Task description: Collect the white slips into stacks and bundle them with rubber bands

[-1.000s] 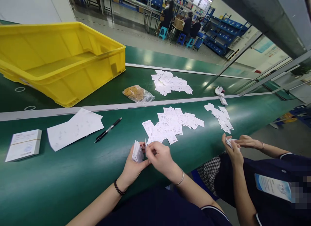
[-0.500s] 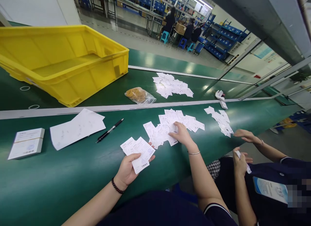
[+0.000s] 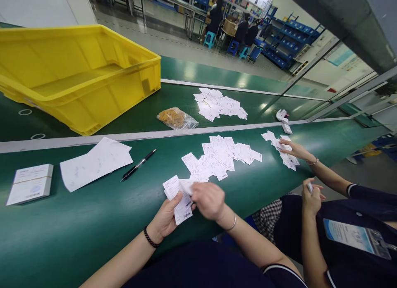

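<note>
Several white printed cards point(image 3: 182, 211) are fanned out in my left hand point(image 3: 166, 217), its thumb pressed on top of them. My right hand point(image 3: 211, 200), a little smeared by motion, is closed on one card point(image 3: 186, 186) at the upper right of that fan. Beyond my hands lies a loose, overlapping pile of such cards point(image 3: 217, 153) on the green work surface point(image 3: 102, 226). A bundle of cards point(image 3: 31, 184) with a rubber band around it stands at the far left.
A yellow bin point(image 3: 120, 96) stands back left. Near it lie a bag of rubber bands point(image 3: 175, 117), a pen point(image 3: 138, 165) and paper sheets point(image 3: 96, 164). Another card pile point(image 3: 220, 104) lies behind. At right, a co-worker's hand point(image 3: 294, 151) touches a smaller pile point(image 3: 287, 158).
My right hand has left the loose pile and come to the cards in my left hand, bringing a card. The co-worker's far hand has moved onto the smaller pile.
</note>
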Demonstrator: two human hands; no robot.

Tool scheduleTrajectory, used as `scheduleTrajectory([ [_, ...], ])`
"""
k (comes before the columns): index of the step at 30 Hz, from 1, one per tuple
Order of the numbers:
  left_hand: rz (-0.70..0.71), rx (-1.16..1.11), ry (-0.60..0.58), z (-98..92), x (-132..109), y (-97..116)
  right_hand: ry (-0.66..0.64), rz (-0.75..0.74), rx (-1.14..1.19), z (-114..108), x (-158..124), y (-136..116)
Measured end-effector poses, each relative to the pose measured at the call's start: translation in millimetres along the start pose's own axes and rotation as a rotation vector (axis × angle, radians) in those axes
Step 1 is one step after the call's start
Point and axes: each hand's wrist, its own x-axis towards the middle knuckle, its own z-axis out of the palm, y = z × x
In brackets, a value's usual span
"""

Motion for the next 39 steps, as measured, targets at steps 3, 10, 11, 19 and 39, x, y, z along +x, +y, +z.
scheduleTrajectory([
  [3,0.046,-0.009,0.084,2.2,0,1,-0.033,-0.179,0.141,6,3,-26],
  [10,0.139,0.06,0.082,6.6,-3,10,-0.109,0.65,-0.449,-18,-9,37],
  [11,0.14,0.065,0.077,6.4,-3,9,-0.156,0.711,-0.515,-19,-14,44],
  [19,0.162,0.105,0.088,3.6,-2,8,-0.122,0.737,-0.497,-24,-28,45],
  [39,0.174,0.042,0.172,7.4,-1,10,-0.329,0.769,-0.21,-18,20,89],
])
